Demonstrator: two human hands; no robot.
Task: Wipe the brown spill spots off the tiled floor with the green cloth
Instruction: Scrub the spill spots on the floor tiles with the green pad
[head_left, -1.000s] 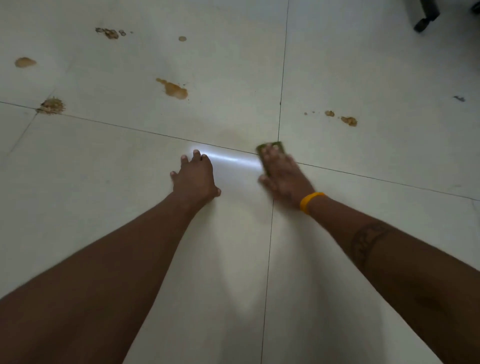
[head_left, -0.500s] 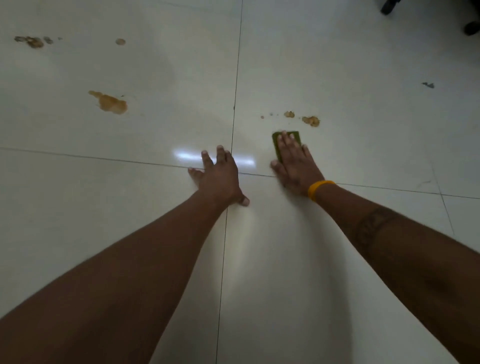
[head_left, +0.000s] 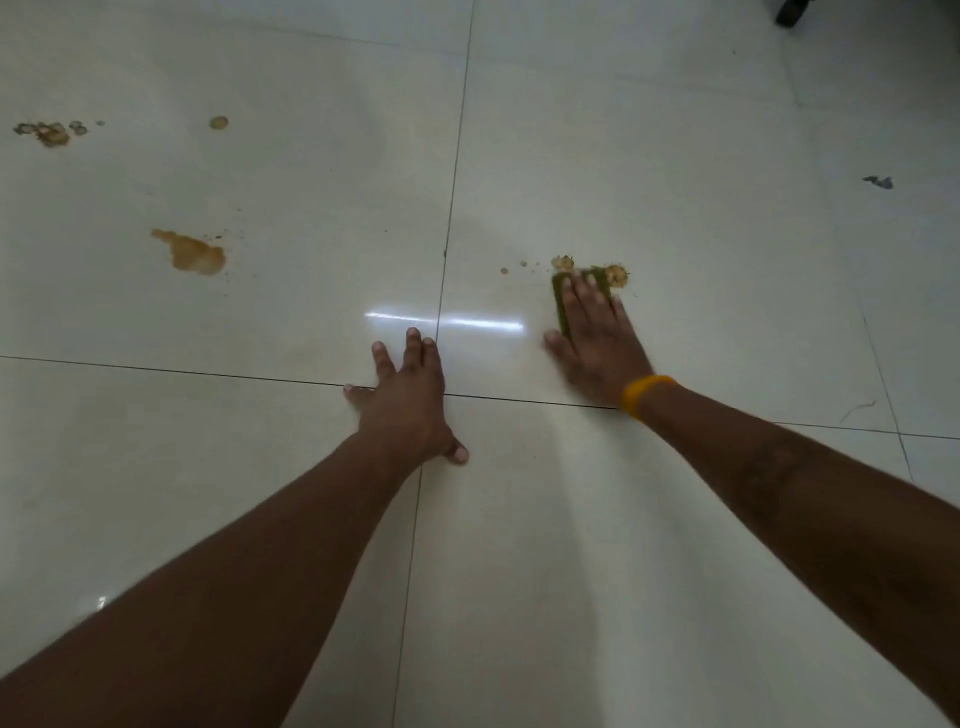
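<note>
Pressing flat with straight fingers (head_left: 584, 293), the right hand (head_left: 597, 338) has slid the green cloth (head_left: 561, 306) forward until its far edge touches the pair of brown spots (head_left: 618, 274), which lay clear ahead of it half a second earlier. The left hand (head_left: 410, 395), fingers spread flat and holding nothing, braces on the tiled floor (head_left: 675, 156) across a grout line. Wiping here has just begun; the large brown spill (head_left: 192, 253) and far-left splatter (head_left: 49, 132) remain untouched.

Yellow wristband (head_left: 645, 393), on my right wrist. Black caster wheel (head_left: 790, 11), floor's far right corner. Small dark scrap (head_left: 879, 182), far right.
</note>
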